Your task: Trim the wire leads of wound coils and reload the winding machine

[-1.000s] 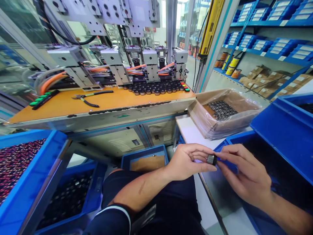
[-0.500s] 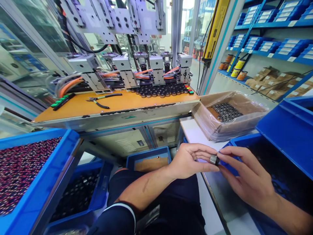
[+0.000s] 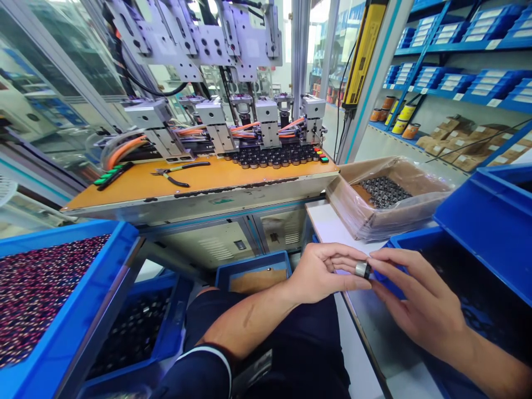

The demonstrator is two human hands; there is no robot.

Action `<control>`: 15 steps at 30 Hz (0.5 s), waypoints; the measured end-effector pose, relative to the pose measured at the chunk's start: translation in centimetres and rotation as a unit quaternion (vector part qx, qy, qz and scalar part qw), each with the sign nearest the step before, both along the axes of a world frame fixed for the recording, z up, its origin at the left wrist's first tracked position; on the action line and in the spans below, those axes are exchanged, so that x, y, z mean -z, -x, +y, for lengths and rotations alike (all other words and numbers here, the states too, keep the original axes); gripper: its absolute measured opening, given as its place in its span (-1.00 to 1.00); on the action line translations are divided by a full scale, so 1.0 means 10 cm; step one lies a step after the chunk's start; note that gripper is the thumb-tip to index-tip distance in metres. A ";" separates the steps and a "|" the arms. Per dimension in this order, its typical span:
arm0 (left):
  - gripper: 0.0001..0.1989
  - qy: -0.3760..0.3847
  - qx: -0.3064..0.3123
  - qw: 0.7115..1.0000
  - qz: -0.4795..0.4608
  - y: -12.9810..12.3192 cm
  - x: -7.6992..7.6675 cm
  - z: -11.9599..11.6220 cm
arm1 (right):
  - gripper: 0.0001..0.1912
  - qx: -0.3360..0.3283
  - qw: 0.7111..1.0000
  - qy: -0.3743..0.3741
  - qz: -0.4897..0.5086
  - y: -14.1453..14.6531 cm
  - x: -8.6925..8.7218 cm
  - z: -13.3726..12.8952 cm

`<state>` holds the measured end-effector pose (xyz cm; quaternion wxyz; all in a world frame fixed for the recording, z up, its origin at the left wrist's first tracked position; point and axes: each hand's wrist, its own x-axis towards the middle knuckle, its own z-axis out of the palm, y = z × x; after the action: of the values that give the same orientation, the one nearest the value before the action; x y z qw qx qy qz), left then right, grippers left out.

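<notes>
A small cylindrical part (image 3: pixel 362 269), silver on its left side and black on its right end, is held up between my hands at the lower right of centre. My left hand (image 3: pixel 326 272) curls its fingers and thumb round the silver side. From the right, my right hand (image 3: pixel 419 288) brings its fingertips and thumb to the black end, and its fingertips meet those of the left hand. The inner side of the right fingers is partly hidden. Under the hands lies the edge of a white work surface (image 3: pixel 320 213).
Ahead, a machine bench (image 3: pixel 166 199) carries rows of black round parts (image 3: pixel 282 155) and pliers (image 3: pixel 177 173). A plastic-lined carton (image 3: pixel 349 210) of dark parts stands right, beside a blue bin (image 3: pixel 409 238). At left, a blue tray (image 3: pixel 95 288) holds many reddish pieces; another blue tray (image 3: pixel 249 260) sits below the bench.
Between my hands the small cylinder has turned slightly, so more of its black end shows. Both hands stay nearly in place. The view has shifted a little.
</notes>
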<state>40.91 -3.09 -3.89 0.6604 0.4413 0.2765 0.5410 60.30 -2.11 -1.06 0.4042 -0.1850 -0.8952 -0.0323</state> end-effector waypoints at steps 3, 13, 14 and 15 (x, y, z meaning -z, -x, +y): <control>-0.51 -0.002 0.000 1.000 -0.003 0.00 0.00 0.00 | -0.55 -0.007 1.000 0.000 0.003 0.00 0.01 0.00; -0.54 0.011 0.018 0.999 -0.034 -0.01 0.01 0.02 | -0.54 0.002 1.000 -0.009 0.000 0.00 0.03 0.01; -0.54 0.012 0.017 0.999 -0.036 -0.01 0.01 0.02 | -0.55 0.004 1.000 -0.011 0.003 0.00 0.03 0.01; -0.54 0.014 0.017 0.999 -0.036 -0.01 0.01 0.02 | -0.56 0.006 1.000 -0.012 0.005 0.00 0.03 0.01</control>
<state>41.00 -2.88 -4.01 0.6848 0.4171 0.2526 0.5415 60.34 -2.01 -1.35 0.4108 -0.1855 -0.8916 -0.0439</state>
